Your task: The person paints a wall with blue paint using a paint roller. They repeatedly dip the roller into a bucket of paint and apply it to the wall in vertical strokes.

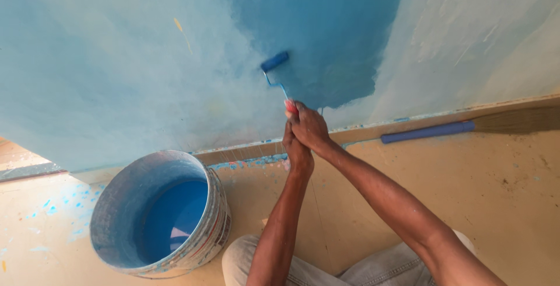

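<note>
A small paint roller [275,62] with a blue sleeve and a red handle presses against the wall [116,58], at the left edge of a darker blue painted patch [326,35]. Both my hands grip its handle. My right hand [309,127] is on top, closest to the red grip. My left hand [297,153] clasps just below it. My arms reach up from the bottom of the view, and my knees in grey trousers [303,268] show at the bottom.
A large round bucket [114,204] holding blue paint stands on the floor at the lower left, close to the wall. A broom with a blue handle [429,132] lies along the skirting at the right. Paint drips speckle the beige floor [496,192].
</note>
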A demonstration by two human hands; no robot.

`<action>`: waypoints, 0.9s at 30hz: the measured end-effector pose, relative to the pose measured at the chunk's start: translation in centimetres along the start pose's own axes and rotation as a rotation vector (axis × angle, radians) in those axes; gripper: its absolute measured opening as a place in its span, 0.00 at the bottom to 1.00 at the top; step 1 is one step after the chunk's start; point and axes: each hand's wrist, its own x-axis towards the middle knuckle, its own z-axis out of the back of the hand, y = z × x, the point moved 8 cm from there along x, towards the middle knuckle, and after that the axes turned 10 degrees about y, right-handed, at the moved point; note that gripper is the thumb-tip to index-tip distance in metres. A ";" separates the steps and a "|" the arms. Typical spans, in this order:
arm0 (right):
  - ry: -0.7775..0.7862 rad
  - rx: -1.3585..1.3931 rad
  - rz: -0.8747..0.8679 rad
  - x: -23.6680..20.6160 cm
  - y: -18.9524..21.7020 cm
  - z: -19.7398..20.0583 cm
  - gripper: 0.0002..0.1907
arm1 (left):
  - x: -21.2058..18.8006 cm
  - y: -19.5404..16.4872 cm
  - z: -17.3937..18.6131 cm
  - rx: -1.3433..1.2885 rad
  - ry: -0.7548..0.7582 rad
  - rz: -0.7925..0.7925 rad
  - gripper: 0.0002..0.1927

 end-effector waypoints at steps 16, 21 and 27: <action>0.049 0.067 -0.100 0.6 1.5 1.1 0.24 | 0.1 -1.5 -0.7 0.086 -0.014 0.070 0.20; -0.002 0.034 -0.013 1.3 2.5 1.5 0.24 | 0.9 -2.8 -1.1 0.057 -0.001 0.017 0.20; 0.045 0.088 -0.118 1.6 2.4 1.4 0.24 | 1.2 -3.2 -1.1 0.086 -0.023 0.061 0.22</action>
